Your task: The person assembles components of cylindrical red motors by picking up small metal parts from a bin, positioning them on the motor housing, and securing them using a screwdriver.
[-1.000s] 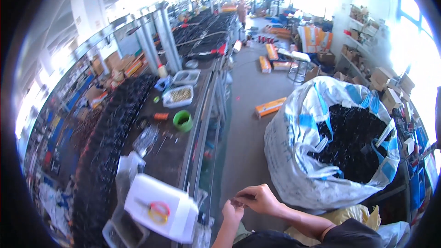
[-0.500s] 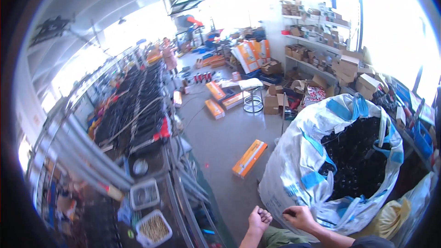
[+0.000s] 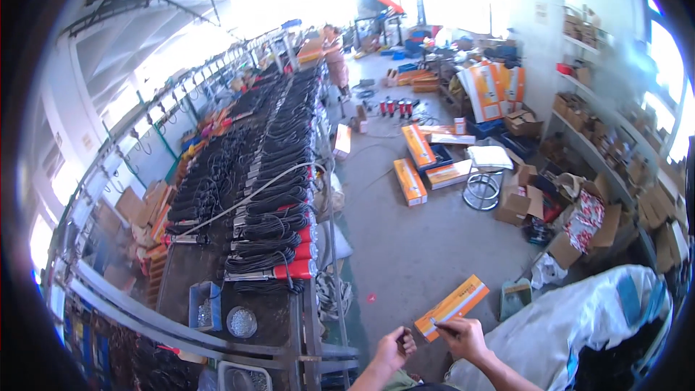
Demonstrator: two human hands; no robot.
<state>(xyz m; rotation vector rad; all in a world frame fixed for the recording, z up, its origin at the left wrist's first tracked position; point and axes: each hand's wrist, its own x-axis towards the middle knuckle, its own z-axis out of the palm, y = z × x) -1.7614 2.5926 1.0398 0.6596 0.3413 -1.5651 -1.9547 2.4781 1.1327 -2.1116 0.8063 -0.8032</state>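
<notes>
OK so closest to me are two bare hands, held apart with a bit of gap between them. The left hand (image 3: 393,349) is curled up, and honestly I can't tell if anything's tucked in there. The right hand (image 3: 465,339) has its fingers bent in toward the thumb, and same deal, can't make out whether it's pinching something small.

Just to the right is a big white sack (image 3: 536,333) with blue patches, right by that forearm. From here the right hand overlaps the near end of an orange box (image 3: 462,298), which is lying on the floor. A green dustpan (image 3: 515,298) sits between the box and the sack.

Over on the left, the dark workbench (image 3: 274,315) has a clear round dish (image 3: 241,322) beside a blue bin (image 3: 205,305), then rows of black cable coils (image 3: 268,264), the nearest few with chunky red ends.

Further out there's a stool (image 3: 489,158) with a pale seat, a bunch of orange-and-white cartons (image 3: 410,182) next to it, some red cylinders (image 3: 397,108) behind those, and a co-worker (image 3: 335,61) way down by the bench.
</notes>
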